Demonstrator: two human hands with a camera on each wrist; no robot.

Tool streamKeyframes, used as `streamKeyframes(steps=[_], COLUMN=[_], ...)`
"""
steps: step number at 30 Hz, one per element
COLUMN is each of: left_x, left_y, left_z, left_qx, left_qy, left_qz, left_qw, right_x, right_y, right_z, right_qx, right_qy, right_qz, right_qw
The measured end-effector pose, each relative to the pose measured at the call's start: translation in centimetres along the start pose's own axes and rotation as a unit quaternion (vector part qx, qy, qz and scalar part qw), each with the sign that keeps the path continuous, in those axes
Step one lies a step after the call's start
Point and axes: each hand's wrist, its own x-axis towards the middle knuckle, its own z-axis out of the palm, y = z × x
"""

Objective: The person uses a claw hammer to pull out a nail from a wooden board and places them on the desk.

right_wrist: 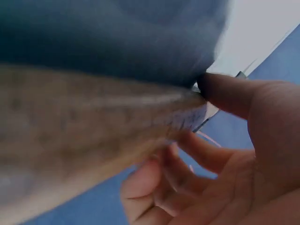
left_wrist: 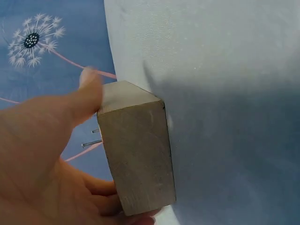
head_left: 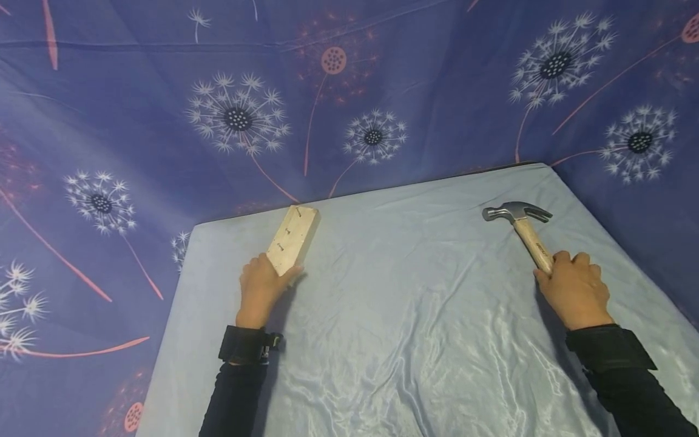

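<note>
In the head view my left hand [head_left: 262, 285] holds the near end of a pale wooden block [head_left: 295, 240], thumb along one side and fingers along the other. Several nails [head_left: 281, 247] stick up from the block's top face. The left wrist view shows the block's end [left_wrist: 138, 159] between thumb and fingers, with nails [left_wrist: 91, 143] jutting out on the palm side. Over on the right, my right hand [head_left: 576, 288] grips a claw hammer [head_left: 516, 211] by its wooden handle, its metal head pointing away from me. That handle [right_wrist: 93, 126] fills much of the right wrist view.
A shiny, wrinkled pale cloth [head_left: 382, 291] covers the table. Behind it and along both sides hangs a purple-blue curtain [head_left: 437, 121] with a dandelion print, right up against the table's far edge.
</note>
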Motion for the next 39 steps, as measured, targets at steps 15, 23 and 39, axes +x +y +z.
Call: streamKeyframes(steps=[15, 23, 39], left_x=[-0.1, -0.2, -0.8], left_y=[0.2, 0.2, 1.6], left_z=[0.8, 1.5, 1.8], left_qx=[-0.061, -0.025, -0.026], left_qy=[-0.005, 0.035, 0.069], left_qz=[-0.051, -0.043, -0.032], left_qw=[0.9968, 0.9981, 0.9967], right_x=[0.3, 0.8, -0.4], right_y=[1.0, 1.4, 2.4], right_z=[0.0, -0.9, -0.7], right_qx=[0.011, 0.093, 0.128], right_qy=[0.001, -0.025, 0.026], right_qz=[-0.016, -0.026, -0.048], right_qw=[1.000, 0.995, 0.990])
